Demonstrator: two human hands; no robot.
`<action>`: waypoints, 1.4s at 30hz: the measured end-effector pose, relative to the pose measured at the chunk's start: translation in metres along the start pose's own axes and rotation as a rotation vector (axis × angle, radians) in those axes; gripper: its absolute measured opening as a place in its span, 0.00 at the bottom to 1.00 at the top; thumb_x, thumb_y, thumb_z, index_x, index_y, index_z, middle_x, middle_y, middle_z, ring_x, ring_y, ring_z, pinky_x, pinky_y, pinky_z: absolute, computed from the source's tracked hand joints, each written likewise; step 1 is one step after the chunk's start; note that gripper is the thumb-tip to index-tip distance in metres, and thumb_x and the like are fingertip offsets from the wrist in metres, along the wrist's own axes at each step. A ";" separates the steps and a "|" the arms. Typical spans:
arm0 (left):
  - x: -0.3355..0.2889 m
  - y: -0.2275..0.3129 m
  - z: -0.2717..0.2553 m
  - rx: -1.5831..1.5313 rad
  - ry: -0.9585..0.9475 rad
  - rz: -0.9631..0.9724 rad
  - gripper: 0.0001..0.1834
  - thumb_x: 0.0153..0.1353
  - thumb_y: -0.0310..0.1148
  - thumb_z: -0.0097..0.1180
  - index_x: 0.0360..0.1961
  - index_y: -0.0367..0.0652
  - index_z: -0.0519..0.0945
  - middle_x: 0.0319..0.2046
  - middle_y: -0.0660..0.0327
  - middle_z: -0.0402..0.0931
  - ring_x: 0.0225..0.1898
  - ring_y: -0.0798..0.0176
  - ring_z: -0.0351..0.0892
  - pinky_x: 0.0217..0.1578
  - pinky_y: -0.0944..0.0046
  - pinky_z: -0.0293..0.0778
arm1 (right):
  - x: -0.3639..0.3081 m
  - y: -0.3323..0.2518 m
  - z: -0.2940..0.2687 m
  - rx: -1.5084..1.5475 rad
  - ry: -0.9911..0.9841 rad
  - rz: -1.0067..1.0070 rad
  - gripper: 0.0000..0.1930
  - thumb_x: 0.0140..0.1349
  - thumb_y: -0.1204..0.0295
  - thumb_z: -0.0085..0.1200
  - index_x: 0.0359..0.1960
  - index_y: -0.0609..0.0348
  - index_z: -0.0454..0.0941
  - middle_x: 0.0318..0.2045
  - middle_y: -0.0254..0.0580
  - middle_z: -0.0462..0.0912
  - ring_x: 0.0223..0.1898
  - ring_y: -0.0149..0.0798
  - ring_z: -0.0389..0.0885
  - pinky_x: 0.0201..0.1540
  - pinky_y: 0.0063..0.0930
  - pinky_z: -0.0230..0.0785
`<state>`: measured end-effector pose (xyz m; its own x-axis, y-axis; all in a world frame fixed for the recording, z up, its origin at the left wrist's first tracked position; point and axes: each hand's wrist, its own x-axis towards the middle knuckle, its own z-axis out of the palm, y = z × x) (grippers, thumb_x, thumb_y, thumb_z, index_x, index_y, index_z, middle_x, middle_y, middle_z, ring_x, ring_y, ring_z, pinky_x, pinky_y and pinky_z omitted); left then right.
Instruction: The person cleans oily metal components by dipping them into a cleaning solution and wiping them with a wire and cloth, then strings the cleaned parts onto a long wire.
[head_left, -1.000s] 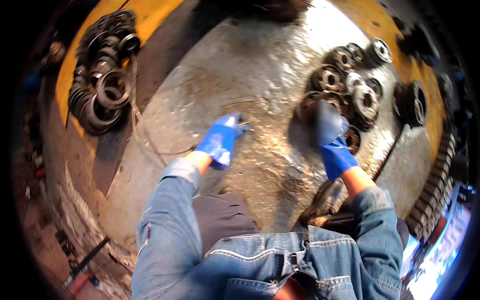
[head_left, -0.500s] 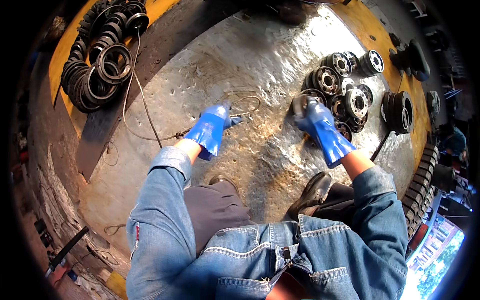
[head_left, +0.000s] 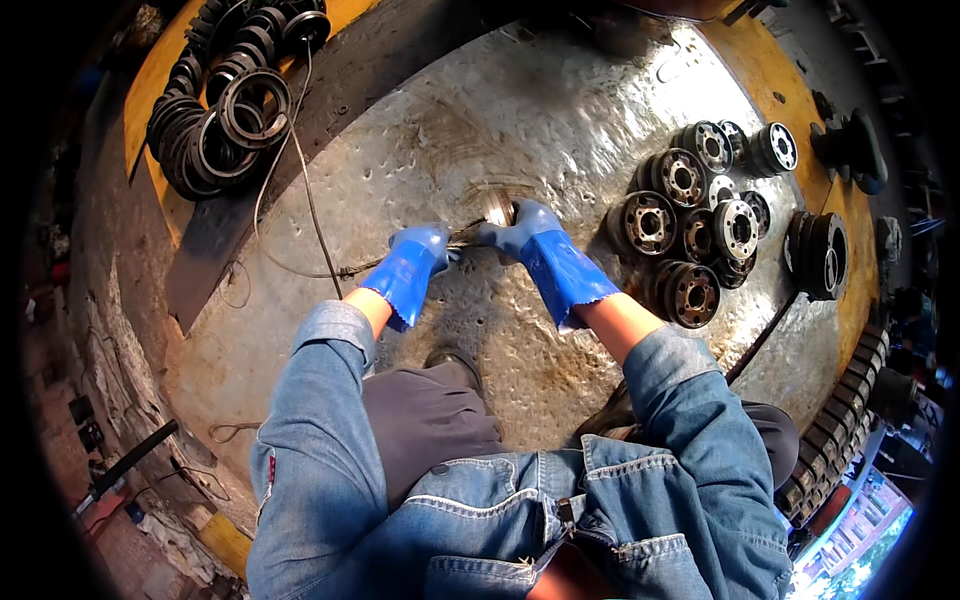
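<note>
Both my hands wear blue rubber gloves and meet above the metal floor plate (head_left: 500, 400). My left hand (head_left: 421, 248) is closed round a thin cable (head_left: 310, 273), which trails away to the left. Just right of it, my right hand (head_left: 524, 232) grips a shiny round metal wheel part (head_left: 497, 208) that stands on edge at the cable's end. The glove covers much of this part, so its full shape is hidden. Between the hands the cable lies at the part; whether it passes through cannot be made out.
Several small metal wheels (head_left: 650, 222) stand piled at the right. Dark rings (head_left: 252, 108) lie strung on the cable at the far left, over a yellow-edged plate. A stack of dark rings (head_left: 817, 255) and a big treaded tyre (head_left: 835, 425) are farther right.
My right hand has moved left from beside the wheel pile, carrying the round metal part to my left hand. The view has shifted slightly.
</note>
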<state>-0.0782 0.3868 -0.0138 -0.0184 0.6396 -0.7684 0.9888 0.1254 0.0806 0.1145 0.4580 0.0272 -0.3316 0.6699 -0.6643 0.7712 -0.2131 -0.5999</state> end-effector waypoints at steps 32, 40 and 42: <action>0.012 0.072 -0.015 0.129 -0.070 0.003 0.21 0.63 0.40 0.55 0.57 0.52 0.82 0.59 0.59 0.80 0.58 0.52 0.81 0.52 0.47 0.78 | 0.034 0.110 0.006 0.194 -0.155 -0.085 0.23 0.63 0.61 0.65 0.56 0.61 0.81 0.37 0.40 0.89 0.37 0.30 0.85 0.42 0.24 0.78; 0.001 0.027 -0.014 -0.090 0.000 0.181 0.20 0.58 0.44 0.62 0.50 0.48 0.83 0.53 0.49 0.81 0.49 0.48 0.84 0.50 0.56 0.78 | 0.006 0.102 -0.046 0.564 -0.208 0.250 0.10 0.67 0.73 0.57 0.39 0.71 0.82 0.27 0.50 0.85 0.22 0.41 0.84 0.24 0.31 0.79; 0.006 0.003 0.005 -0.626 0.009 0.294 0.20 0.59 0.46 0.67 0.48 0.48 0.84 0.41 0.56 0.83 0.36 0.59 0.82 0.38 0.60 0.78 | 0.001 0.097 -0.058 0.490 -0.227 0.297 0.10 0.65 0.72 0.60 0.38 0.70 0.82 0.24 0.49 0.85 0.21 0.40 0.84 0.23 0.32 0.79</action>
<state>-0.0750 0.3872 -0.0215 0.2332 0.7198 -0.6539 0.6815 0.3587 0.6379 0.2205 0.4794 -0.0050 -0.2903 0.3750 -0.8804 0.5272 -0.7051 -0.4742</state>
